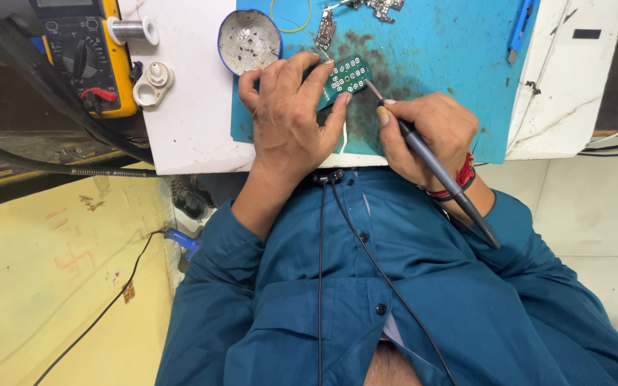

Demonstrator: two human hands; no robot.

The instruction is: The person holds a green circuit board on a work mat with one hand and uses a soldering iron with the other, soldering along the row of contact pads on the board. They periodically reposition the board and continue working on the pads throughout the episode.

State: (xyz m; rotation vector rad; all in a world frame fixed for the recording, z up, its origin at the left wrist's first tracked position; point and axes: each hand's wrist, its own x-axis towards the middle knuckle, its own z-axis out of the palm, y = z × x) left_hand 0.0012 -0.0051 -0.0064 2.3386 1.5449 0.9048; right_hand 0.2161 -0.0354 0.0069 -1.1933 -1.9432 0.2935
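My left hand (289, 114) lies flat on a small green circuit board (350, 73), pinning it to the blue work mat (438, 57). A thin strand of solder wire (342, 139) runs under its fingers. My right hand (423, 132) grips a dark soldering iron (438, 171) like a pen. The iron's metal tip (372, 88) touches the right edge of the board. The iron's handle runs back over my wrist, which wears a red thread band (460, 179).
A round tin (249, 41) with grey residue sits left of the board. A yellow multimeter (84, 53), a solder spool (131, 30) and a white plastic part (153, 83) lie at the left. Small metal parts (355, 13) and a blue tool (521, 28) rest on the mat's far side.
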